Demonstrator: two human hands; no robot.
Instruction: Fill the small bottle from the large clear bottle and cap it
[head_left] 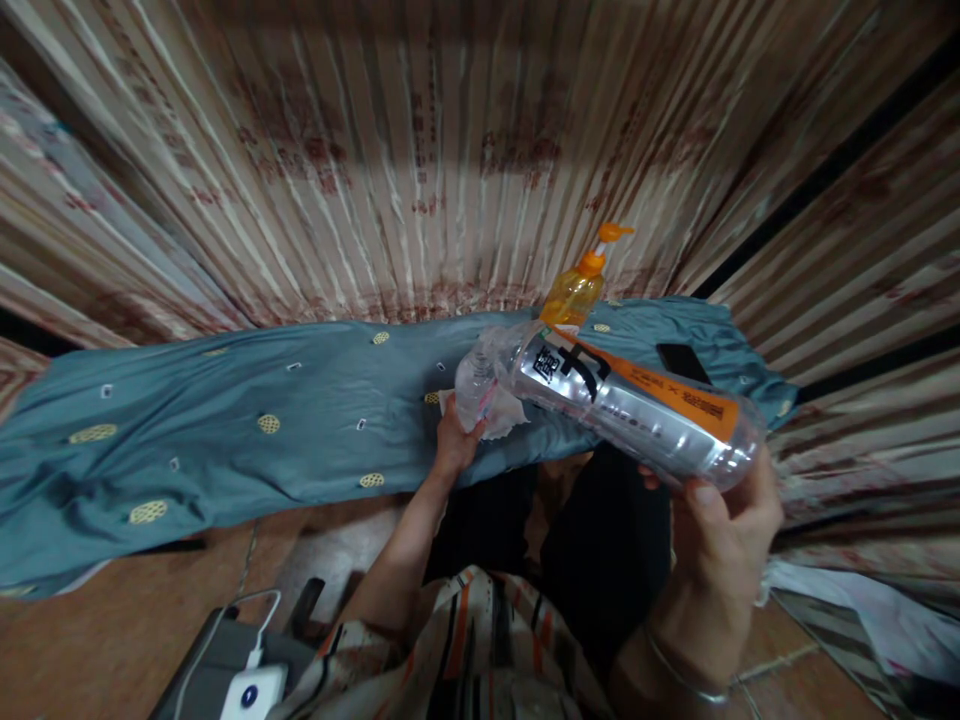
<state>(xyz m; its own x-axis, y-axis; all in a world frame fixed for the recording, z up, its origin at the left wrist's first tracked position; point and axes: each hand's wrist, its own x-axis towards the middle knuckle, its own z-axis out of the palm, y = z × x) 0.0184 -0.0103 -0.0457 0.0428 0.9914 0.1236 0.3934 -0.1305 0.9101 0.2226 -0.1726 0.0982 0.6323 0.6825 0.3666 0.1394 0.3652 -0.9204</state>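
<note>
My right hand [724,545] grips the bottom end of a clear plastic bottle [637,405] with a silver, black and orange label, held on its side above my lap. My left hand [454,445] is closed around the bottle's neck end, with a white tissue or cloth [502,415] bunched between fingers and bottle. Both hands hover at the near edge of a surface covered by a teal patterned cloth [225,430].
An orange pump bottle [577,285] stands on the teal cloth just behind the plastic bottle. A black phone [682,362] lies on the cloth at the right. Striped curtains [420,150] hang behind. A grey device with a white cable [240,660] sits on the floor lower left.
</note>
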